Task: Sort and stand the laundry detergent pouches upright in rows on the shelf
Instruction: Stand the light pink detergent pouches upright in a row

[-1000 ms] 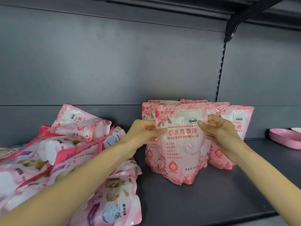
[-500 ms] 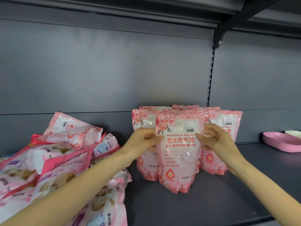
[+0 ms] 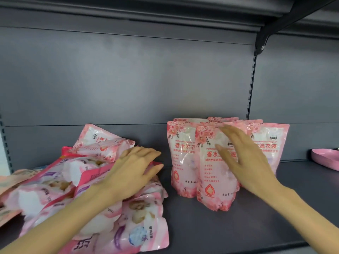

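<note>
left hand (image 3: 131,173) flat on heap of pouches (image 3: 95,189) | right hand (image 3: 244,160) spread before front upright pouch (image 3: 214,184) | shelf (image 3: 238,226) dark grey

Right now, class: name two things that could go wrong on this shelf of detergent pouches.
1. The front upright pouch stands free ahead of its row; the right hand in front of it could tip it.
2. The left hand rests on a loose pile of pouches; pulling one might slide others toward the front edge of the shelf.

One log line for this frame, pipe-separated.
left hand open, resting on heap of flat pink plastic pouches | right hand open before front upright pink floral pouch, contact unclear | pouch stands on grey metal shelf
</note>
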Demonstrator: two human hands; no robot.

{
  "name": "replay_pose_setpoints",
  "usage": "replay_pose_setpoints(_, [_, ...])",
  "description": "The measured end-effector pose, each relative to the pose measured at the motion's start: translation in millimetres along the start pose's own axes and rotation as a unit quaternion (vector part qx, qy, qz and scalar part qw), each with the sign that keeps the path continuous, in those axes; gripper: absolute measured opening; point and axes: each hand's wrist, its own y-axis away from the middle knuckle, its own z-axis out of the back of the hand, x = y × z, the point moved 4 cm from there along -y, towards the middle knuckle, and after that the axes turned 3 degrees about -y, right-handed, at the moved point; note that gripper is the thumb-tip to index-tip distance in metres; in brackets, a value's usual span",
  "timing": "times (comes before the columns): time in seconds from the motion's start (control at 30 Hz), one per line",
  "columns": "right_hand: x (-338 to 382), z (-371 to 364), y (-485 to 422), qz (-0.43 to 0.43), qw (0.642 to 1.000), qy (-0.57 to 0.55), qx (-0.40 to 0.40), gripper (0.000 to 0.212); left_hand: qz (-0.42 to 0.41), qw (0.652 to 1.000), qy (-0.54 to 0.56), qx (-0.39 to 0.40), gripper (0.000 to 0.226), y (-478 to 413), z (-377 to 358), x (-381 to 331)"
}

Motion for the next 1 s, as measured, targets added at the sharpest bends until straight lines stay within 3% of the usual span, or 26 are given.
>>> replay_pose_setpoints(0.17, [45,-32,15,0.056,0.990,0.095,0.092,0.066,0.046,0.997,-0.051,0.035,0.092,29,16,29])
replay_pose_setpoints(0.3, [71,-54,17,0.058,0.977,0.098,0.178,0.096,0.081,0.994,-0.045,0.052,0.113,53,24,54])
replay_pose_setpoints(0.53, [95,-84,9,0.046,0.961,0.097,0.256,0.080,0.117,0.986,-0.104,0.055,0.120,85,34,96])
replay_pose_setpoints(0.77, [105,-110,-25,0.070,0.961,0.094,0.251,0.083,0.170,0.974,-0.133,0.064,0.124,93,45,136])
replay_pose_setpoints(0.9, [116,-134,-49,0.094,0.963,0.080,0.241,0.100,0.193,0.967,-0.150,0.075,0.121,90,48,158])
replay_pose_setpoints(1.0, [123,-152,-65,0.092,0.960,0.052,0.258,0.075,0.203,0.965,-0.147,0.071,0.108,81,50,173])
